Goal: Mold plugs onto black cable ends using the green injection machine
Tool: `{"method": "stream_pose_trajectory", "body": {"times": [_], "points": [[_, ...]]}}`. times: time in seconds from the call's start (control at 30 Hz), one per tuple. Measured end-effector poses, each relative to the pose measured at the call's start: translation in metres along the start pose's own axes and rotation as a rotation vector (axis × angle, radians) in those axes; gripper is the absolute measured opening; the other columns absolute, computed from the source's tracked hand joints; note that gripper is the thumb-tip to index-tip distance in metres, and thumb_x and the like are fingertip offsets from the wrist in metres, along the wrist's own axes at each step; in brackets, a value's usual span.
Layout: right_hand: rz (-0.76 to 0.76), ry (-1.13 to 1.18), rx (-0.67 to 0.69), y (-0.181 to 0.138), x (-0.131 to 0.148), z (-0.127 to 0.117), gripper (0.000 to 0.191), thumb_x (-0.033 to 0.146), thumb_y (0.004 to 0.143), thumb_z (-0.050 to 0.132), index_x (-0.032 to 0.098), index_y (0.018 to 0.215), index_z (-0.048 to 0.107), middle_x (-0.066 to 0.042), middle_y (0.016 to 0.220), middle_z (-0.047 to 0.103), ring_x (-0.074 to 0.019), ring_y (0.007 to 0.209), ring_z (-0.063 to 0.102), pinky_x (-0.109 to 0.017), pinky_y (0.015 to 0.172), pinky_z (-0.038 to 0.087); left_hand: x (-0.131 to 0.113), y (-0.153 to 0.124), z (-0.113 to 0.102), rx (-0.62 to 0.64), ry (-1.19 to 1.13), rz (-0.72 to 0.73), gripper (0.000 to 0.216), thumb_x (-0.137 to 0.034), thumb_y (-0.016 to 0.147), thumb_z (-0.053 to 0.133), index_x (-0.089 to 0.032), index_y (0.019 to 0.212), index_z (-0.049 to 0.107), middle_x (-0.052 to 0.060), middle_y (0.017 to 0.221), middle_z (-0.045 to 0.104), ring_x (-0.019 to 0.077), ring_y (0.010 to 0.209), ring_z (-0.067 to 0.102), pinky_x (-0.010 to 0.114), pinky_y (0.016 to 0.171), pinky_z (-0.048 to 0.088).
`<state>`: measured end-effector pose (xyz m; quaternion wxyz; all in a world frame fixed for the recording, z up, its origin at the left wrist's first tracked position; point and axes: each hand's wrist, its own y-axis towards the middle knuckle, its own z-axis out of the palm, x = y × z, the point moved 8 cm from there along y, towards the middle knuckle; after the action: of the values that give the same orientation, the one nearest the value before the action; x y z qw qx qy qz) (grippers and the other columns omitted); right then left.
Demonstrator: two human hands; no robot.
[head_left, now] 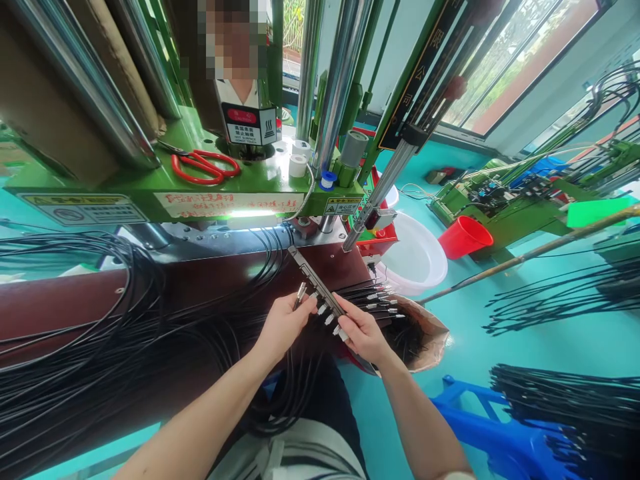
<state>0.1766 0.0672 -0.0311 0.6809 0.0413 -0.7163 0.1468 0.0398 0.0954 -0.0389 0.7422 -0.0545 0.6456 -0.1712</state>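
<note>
Across the front of the machine, a long slotted metal bar point(316, 280) is held at a slant over the brown table. My right hand point(364, 331) is closed round its lower right end. Several small pale metal connectors stick out along the bar's near edge. My left hand point(283, 327) is closed in a pinch on a cable end point(300, 293), whose metal tip stands up between thumb and fingers. Its fingertips are close to one of the connectors on the bar; whether they touch cannot be made out. Black cables point(295, 393) hang below my hands.
Many black cables point(100, 347) cover the brown table point(75, 297) at left. Red-handled scissors point(205, 167) lie on the green press point(270, 187). A bag point(435, 340) of cable ends, a white tub point(415, 257) and a blue stool point(470, 413) stand at right. A person is behind the press.
</note>
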Motion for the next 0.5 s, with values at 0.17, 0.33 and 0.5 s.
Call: {"method": "stream_pose_trajectory", "body": {"times": [0.17, 0.33, 0.5], "points": [[0.002, 0.101, -0.034, 0.000, -0.003, -0.006, 0.049, 0.039, 0.083, 0.052, 0.020, 0.128, 0.045, 0.007, 0.050, 0.040, -0.0016, 0.032, 0.028, -0.014, 0.028, 0.021, -0.022, -0.011, -0.009, -0.017, -0.046, 0.134, 0.035, -0.045, 0.079, 0.047, -0.012, 0.084, 0.057, -0.003, 0.054, 0.047, 0.0074, 0.047, 0.043, 0.019, 0.043, 0.034], [0.015, 0.116, -0.036, 0.001, -0.004, -0.008, 0.047, 0.037, 0.083, 0.052, 0.023, 0.127, 0.046, 0.006, 0.053, 0.044, -0.0012, 0.033, 0.030, -0.014, 0.028, 0.023, -0.039, -0.018, -0.024, -0.058, -0.402, 0.139, 0.034, -0.044, 0.082, 0.044, -0.020, 0.106, 0.048, -0.008, 0.051, 0.038, 0.0055, 0.038, 0.033, 0.016, 0.034, 0.028], [0.019, 0.114, -0.032, 0.001, -0.004, -0.006, 0.044, 0.038, 0.083, 0.052, 0.023, 0.125, 0.049, 0.004, 0.056, 0.045, -0.0011, 0.034, 0.031, -0.014, 0.030, 0.025, -0.027, -0.007, -0.020, -0.145, -0.478, 0.084, 0.015, -0.038, 0.081, 0.046, -0.024, 0.082, 0.039, -0.011, 0.047, 0.027, 0.0030, 0.033, 0.016, 0.012, 0.031, 0.010]]}}
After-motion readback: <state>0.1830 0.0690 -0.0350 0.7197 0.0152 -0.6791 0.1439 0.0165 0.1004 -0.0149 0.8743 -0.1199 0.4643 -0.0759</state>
